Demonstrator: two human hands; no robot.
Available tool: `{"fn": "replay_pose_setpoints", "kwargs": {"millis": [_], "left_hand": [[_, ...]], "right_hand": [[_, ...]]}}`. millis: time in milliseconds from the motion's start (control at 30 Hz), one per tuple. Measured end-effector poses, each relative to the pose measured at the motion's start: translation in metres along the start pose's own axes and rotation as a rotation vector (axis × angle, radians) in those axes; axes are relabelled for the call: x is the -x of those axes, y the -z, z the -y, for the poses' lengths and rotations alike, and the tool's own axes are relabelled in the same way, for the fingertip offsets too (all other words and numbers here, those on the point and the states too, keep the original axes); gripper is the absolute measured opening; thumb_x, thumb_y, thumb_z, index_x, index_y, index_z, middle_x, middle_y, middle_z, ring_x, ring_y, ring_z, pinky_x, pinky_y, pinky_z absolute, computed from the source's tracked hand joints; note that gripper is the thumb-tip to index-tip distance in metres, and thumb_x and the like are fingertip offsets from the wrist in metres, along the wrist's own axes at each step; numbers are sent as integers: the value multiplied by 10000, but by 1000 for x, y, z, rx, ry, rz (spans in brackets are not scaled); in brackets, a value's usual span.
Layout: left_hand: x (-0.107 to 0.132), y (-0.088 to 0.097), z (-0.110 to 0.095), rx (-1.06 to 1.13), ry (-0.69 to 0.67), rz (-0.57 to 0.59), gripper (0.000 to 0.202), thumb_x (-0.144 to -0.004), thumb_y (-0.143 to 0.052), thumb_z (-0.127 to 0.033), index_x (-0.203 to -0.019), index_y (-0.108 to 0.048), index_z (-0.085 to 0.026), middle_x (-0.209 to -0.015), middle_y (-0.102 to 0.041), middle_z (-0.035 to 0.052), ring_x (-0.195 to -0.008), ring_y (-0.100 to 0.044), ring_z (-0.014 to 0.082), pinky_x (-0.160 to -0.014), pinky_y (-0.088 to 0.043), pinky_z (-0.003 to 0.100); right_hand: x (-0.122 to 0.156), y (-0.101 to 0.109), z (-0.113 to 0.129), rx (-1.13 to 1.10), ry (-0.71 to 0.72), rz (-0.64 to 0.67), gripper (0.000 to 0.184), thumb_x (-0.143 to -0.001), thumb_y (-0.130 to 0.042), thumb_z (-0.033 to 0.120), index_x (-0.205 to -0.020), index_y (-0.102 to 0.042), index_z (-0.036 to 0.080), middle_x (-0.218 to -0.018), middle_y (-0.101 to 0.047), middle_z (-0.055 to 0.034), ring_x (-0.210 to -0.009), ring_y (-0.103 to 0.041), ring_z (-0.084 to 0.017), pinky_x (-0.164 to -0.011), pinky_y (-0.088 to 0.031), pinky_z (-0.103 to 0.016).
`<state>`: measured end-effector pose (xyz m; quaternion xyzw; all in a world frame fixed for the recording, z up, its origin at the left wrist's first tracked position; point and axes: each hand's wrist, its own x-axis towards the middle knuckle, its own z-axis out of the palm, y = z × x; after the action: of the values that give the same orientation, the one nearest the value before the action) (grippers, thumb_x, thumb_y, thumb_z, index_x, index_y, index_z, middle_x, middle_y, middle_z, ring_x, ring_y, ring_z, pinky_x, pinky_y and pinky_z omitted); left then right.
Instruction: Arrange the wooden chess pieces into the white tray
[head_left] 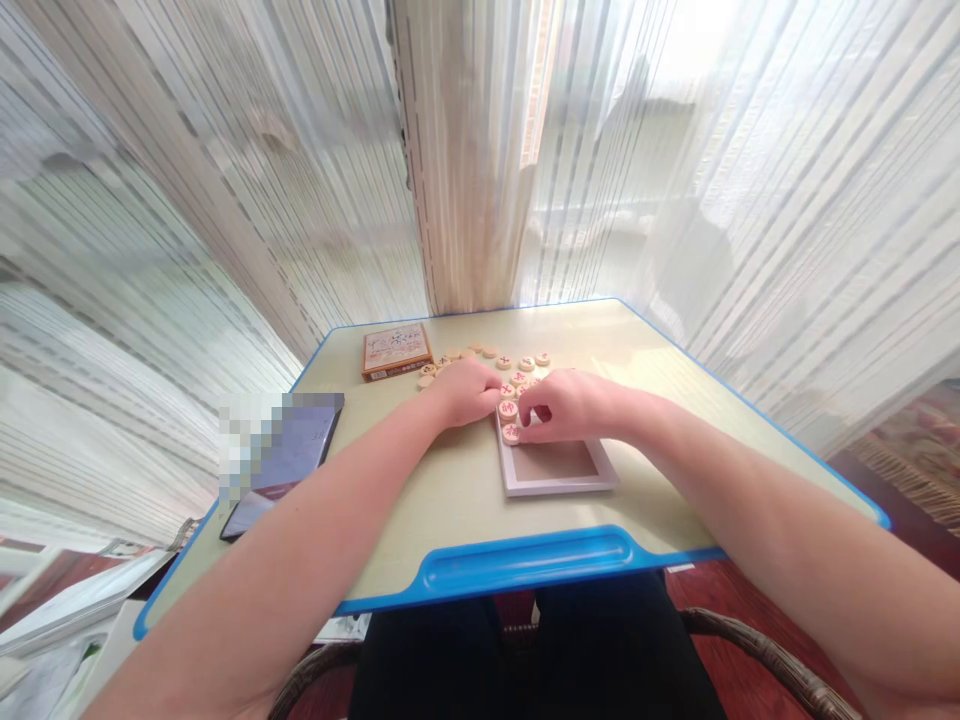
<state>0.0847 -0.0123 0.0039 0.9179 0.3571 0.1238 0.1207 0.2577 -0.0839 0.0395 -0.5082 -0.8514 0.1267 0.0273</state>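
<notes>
Round wooden Chinese chess pieces [504, 362] with red and dark characters lie loosely in the middle of the table. My left hand [465, 392] is closed beside them, fingers curled in; what they hold, if anything, is hidden. My right hand [564, 404] is over a shallow white-rimmed tray [561, 490], its fingertips closed at a red-marked chess piece [511, 435] by the tray's left rim. Another red-marked piece [508, 410] sits just beyond it, between the two hands. Several more pieces are partly covered by my hands.
An orange-edged printed box [396, 350] stands at the back left. A dark tablet-like device [289, 465], partly pixelated, lies at the table's left edge. The folding table [405, 500] has a raised blue rim with a trough [529, 562] in front. Sheer striped curtains [472, 150] hang behind.
</notes>
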Motion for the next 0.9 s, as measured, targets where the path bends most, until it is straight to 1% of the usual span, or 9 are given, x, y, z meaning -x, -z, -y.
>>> {"fn": "replay_pose_setpoints", "kwargs": {"millis": [233,433,600,733,900], "left_hand": [[0,0,1,-13,-5,-3,229,-661,-420,-232,-453,-343,-174,-443,-372,-9,-483,-310,117,-502,-212,294],[0,0,1,-36,-1,0,236,-667,-421,-237,-452,-347,-175,-444,-371,-7,-485,-312,119,-501,-212,294],[-1,0,2,-47,-18,1,242,-676,-419,-248,-451,-373,-172,-452,-406,-1,-492,-322,121,-506,-219,292],[-1,0,3,-60,-35,3,239,-684,-417,-241,-456,-431,-170,-465,-452,6,-500,-336,124,-514,-232,294],[-2,-1,4,-84,-49,-3,240,-689,-413,-236,-462,-447,-168,-473,-476,10,-504,-342,125,-522,-242,291]], "right_hand": [[-1,-2,0,-8,-1,4,307,-750,-599,497,-801,-696,210,-693,-631,-24,-562,-469,-107,-522,-259,-254],[-2,-3,-1,1,-2,18,329,-754,-587,518,-802,-691,210,-729,-647,-31,-579,-490,-113,-516,-269,-251],[-2,-4,-1,1,-2,10,331,-757,-576,525,-768,-678,210,-744,-655,-28,-579,-497,-112,-517,-277,-251],[-2,-4,-1,8,-11,14,330,-755,-572,525,-783,-684,215,-733,-652,-31,-591,-508,-120,-524,-285,-252],[-2,-3,-1,-1,2,17,275,-743,-600,474,-776,-687,215,-733,-649,-23,-579,-495,-111,-519,-282,-247]]}}
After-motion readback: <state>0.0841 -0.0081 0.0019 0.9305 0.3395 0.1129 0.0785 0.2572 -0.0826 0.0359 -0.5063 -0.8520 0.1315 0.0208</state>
